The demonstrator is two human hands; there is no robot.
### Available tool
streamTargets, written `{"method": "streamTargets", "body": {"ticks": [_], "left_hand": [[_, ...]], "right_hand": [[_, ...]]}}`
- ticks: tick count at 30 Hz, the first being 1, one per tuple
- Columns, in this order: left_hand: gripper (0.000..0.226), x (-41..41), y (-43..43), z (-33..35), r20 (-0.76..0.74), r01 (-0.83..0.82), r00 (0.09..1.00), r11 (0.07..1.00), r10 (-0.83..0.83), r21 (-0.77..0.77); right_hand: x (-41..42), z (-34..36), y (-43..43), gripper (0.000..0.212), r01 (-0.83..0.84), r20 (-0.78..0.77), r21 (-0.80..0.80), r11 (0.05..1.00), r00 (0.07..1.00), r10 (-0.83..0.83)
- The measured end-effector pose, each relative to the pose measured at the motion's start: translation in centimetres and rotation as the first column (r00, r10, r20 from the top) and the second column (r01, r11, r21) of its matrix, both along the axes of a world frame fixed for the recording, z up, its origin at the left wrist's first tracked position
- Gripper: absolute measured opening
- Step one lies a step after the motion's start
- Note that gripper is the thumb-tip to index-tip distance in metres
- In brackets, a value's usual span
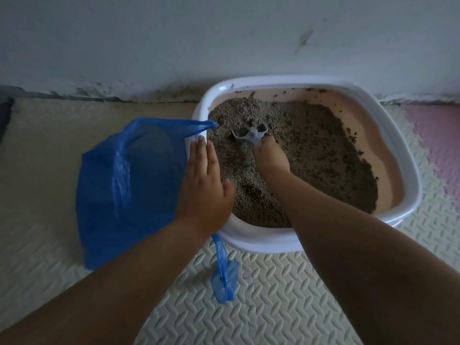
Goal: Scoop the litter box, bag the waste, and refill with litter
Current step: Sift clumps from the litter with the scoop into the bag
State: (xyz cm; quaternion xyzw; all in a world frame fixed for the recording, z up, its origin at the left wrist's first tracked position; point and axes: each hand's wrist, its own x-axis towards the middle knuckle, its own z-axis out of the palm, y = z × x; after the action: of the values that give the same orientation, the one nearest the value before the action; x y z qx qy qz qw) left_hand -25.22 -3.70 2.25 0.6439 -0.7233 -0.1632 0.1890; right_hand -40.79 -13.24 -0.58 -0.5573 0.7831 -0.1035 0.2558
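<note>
A white litter box (408, 175) with a pink inner wall stands against the wall, holding grey-brown litter (311, 155). My right hand (272, 161) grips a grey scoop (251, 136) whose head is dug into the litter near the box's left side. A blue plastic bag (124, 190) hangs open over the box's left rim. My left hand (204, 185) lies flat, fingers together, pressing the bag's edge against that rim. One bag handle (225, 277) dangles down in front of the box.
The floor is covered with textured foam mats (273, 300), cream and pale green, with a pink tile (438, 145) at the right. A grey-white wall (174, 41) with a dirty base runs right behind the box.
</note>
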Motion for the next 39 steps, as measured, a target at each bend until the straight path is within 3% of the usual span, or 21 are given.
{"method": "streamTargets", "body": {"ticks": [3, 10, 18, 24, 39], "left_hand": [[0.081, 0.1, 0.0, 0.0, 0.001, 0.011, 1.0, 1.0, -0.011, 0.013], [0.076, 0.2, 0.0, 0.1, 0.007, 0.023, 1.0, 0.999, -0.024, 0.039], [0.073, 0.2, 0.0, 0.3, -0.029, 0.031, 0.999, 0.998, -0.029, 0.051], [0.074, 0.3, 0.0, 0.3, -0.033, 0.039, 0.999, 0.998, -0.037, 0.05], [0.074, 0.3, 0.0, 0.4, -0.007, 0.039, 0.999, 0.998, -0.039, 0.055]], "right_hand": [[-0.8, 0.3, 0.5, 0.027, -0.071, -0.014, -0.013, 0.997, 0.997, 0.071], [-4.8, 3.7, 5.3, 0.024, -0.099, 0.116, -0.119, 0.988, 0.987, 0.112], [-8.3, 7.5, 10.5, 0.014, -0.135, 0.019, -0.211, 0.968, 0.99, 0.143], [-8.4, 6.3, 12.1, 0.02, -0.146, -0.001, -0.188, 0.971, 0.989, 0.148], [-7.0, 5.7, 12.3, 0.02, -0.11, 0.036, -0.304, 0.946, 0.991, 0.127]]}}
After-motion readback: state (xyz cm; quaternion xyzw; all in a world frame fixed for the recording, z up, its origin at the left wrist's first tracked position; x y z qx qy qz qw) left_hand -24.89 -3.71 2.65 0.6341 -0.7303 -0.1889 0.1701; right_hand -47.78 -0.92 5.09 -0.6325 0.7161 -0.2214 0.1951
